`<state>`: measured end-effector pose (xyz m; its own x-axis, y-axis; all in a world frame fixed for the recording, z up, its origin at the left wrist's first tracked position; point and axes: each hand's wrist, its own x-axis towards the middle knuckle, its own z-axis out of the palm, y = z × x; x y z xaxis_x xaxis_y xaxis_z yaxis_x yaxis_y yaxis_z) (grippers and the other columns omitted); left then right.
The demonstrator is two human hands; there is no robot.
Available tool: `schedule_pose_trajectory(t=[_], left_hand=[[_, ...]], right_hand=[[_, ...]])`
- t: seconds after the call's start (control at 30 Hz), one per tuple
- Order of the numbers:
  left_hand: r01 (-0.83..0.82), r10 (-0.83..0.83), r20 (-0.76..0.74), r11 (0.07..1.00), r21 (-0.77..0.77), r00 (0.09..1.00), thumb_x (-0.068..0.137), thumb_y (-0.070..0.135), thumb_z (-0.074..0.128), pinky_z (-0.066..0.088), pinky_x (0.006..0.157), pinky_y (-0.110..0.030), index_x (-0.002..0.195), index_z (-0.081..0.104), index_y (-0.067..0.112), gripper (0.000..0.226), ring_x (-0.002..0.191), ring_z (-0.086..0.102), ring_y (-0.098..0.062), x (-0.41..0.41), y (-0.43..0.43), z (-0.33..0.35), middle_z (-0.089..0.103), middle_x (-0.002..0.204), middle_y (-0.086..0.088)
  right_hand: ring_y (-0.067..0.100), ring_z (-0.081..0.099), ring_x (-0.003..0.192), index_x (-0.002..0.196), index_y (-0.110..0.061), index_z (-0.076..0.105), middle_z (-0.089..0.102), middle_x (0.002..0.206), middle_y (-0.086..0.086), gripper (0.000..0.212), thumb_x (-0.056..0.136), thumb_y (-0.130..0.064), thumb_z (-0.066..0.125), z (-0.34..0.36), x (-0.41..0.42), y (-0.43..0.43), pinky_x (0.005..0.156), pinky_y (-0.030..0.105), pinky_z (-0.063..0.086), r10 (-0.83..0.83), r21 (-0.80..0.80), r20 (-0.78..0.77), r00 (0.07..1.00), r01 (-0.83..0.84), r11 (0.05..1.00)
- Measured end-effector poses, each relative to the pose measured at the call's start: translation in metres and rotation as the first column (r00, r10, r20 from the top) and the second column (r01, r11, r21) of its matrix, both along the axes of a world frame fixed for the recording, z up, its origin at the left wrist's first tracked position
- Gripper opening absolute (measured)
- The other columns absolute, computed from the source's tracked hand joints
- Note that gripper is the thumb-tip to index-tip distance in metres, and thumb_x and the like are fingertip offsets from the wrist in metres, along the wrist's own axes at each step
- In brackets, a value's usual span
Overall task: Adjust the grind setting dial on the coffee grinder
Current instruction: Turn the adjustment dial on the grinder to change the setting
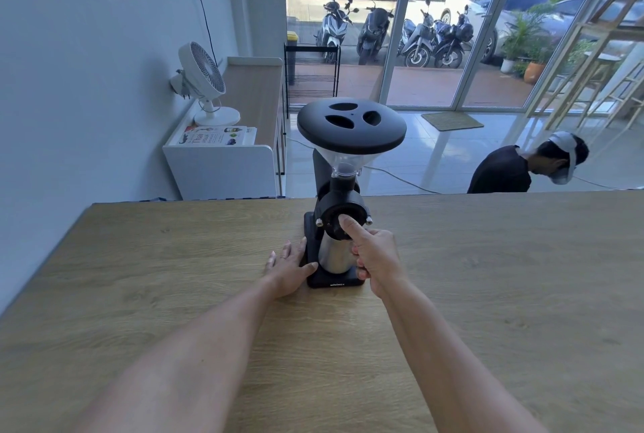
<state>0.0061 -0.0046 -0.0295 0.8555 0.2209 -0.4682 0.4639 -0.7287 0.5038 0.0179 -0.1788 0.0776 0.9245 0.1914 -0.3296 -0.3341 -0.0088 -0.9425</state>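
Note:
A black coffee grinder (350, 125) with a clear hopper and wide black lid stands near the far edge of the wooden table (174, 275). Its round grind dial (334, 225) faces me on the front, above a metal cup (332, 254). My right hand (374, 258) grips the dial, thumb on top of it, the other fingers curled below and to the right. My left hand (291, 268) lies flat on the table against the left side of the grinder's black base (332, 281), thumb resting on the base's front corner.
A person in a dark shirt and white cap (522, 167) bends down beyond the table's far right edge. A white shelf unit (223, 160) with a fan (200, 83) stands at the back left. Glass doors show parked motorbikes and cars outside.

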Motion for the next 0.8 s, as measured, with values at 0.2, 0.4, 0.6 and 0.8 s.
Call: schedule_pose_trajectory(t=[0.2,0.4,0.6,0.8], left_hand=[[0.002,-0.002,0.003,1.0,0.013,1.0,0.097,0.057,0.034,-0.008,0.119,-0.044,0.152,-0.006,0.043,0.07,0.146,-0.018,-0.035,0.0001,-0.0003,-0.0006,-0.011,0.163,-0.002],[-0.008,0.008,0.003,1.0,0.005,1.0,0.097,0.057,0.035,-0.007,0.119,-0.045,0.152,-0.006,0.043,0.07,0.146,-0.018,-0.035,-0.0007,-0.001,0.0014,-0.011,0.163,-0.002],[-0.01,0.01,0.01,1.0,0.01,1.0,0.097,0.056,0.034,-0.007,0.119,-0.044,0.152,-0.006,0.043,0.069,0.147,-0.017,-0.034,-0.0028,-0.0027,0.004,-0.01,0.163,-0.002],[-0.009,0.008,0.009,1.0,0.012,1.0,0.098,0.055,0.034,-0.007,0.119,-0.044,0.152,-0.006,0.042,0.068,0.147,-0.016,-0.034,-0.0035,-0.004,0.0074,-0.01,0.163,-0.002]], right_hand=[[0.01,0.027,0.038,0.066,-0.017,0.05,0.036,0.053,-0.003,0.041,0.085,-0.04,0.078,-0.0015,0.0023,0.0008,0.036,0.021,0.02,-0.006,-0.037,0.026,1.0,0.007,0.999],[0.01,0.027,0.04,0.068,-0.016,0.053,0.037,0.054,-0.002,0.039,0.084,-0.041,0.079,-0.0023,0.0025,0.0001,0.037,0.023,0.021,0.002,-0.046,0.032,0.999,0.0,0.999],[0.011,0.028,0.041,0.067,-0.016,0.056,0.037,0.055,-0.001,0.038,0.084,-0.041,0.079,-0.0017,0.0019,-0.0001,0.037,0.023,0.021,0.007,-0.052,0.047,0.999,-0.005,0.999],[0.011,0.028,0.04,0.066,-0.015,0.057,0.037,0.055,0.0,0.038,0.084,-0.041,0.079,-0.0014,0.0014,-0.0007,0.037,0.023,0.022,0.015,-0.05,0.049,0.999,-0.013,0.999]])
